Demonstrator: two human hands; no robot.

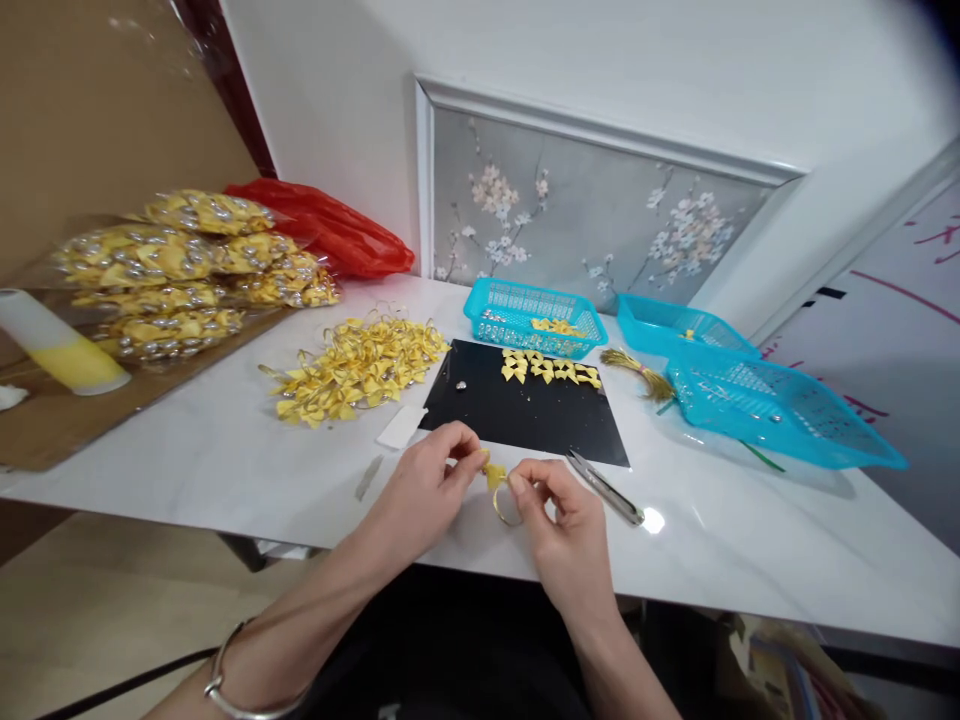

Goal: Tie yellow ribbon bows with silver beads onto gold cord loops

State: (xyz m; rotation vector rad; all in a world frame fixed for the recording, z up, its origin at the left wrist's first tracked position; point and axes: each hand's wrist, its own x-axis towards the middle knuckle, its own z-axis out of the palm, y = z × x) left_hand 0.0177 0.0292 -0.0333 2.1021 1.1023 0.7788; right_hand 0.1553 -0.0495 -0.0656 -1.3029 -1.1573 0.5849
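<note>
My left hand (433, 472) and my right hand (561, 512) meet near the front edge of the white table (225, 450). Both pinch a small yellow ribbon bow (495, 474) with a thin gold loop (507, 508) hanging under it. The left fingers grip the bow's left side. The right thumb and forefinger hold the loop's right side. Just behind the hands lies a black mat (525, 412) with a row of loose yellow bows (551, 369) along its far edge. Small metal snips (606, 488) rest on the table right of my right hand.
A heap of finished yellow bows (360, 366) lies left of the mat, bagged bows (180, 270) and a red bag (330, 232) behind it. Three turquoise baskets (534, 318) (679, 325) (780, 410) stand at the back right, gold threads (637, 372) beside them. A white-yellow cylinder (60, 345) lies far left.
</note>
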